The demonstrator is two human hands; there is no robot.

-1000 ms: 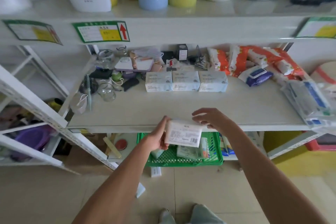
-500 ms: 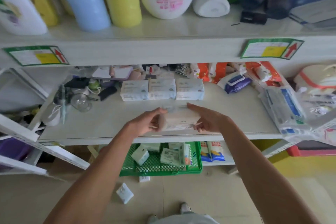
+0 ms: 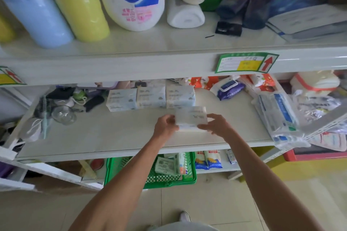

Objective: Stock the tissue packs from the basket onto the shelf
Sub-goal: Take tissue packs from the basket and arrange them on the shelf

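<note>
the left hand (image 3: 166, 125) and right hand (image 3: 216, 126) each grip an end of a tissue pack (image 3: 191, 118) held between them, long axis hand to hand, just over the shelf (image 3: 112, 133), the row of stocked packs (image 3: 151, 97) lying directly beyond, nearer the left hand.

You're working bare-handed: left hand (image 3: 165, 125) and right hand (image 3: 216, 127) are showing uncovered, and both forearms are running bare to the bottom frame edge. You're wearing a pale grey-blue garment (image 3: 181, 228), showing as a rounded strip at the bottom edge, and a white shoe (image 3: 185, 216) is peeking out just above it, toe blurring too much for detail.
</note>
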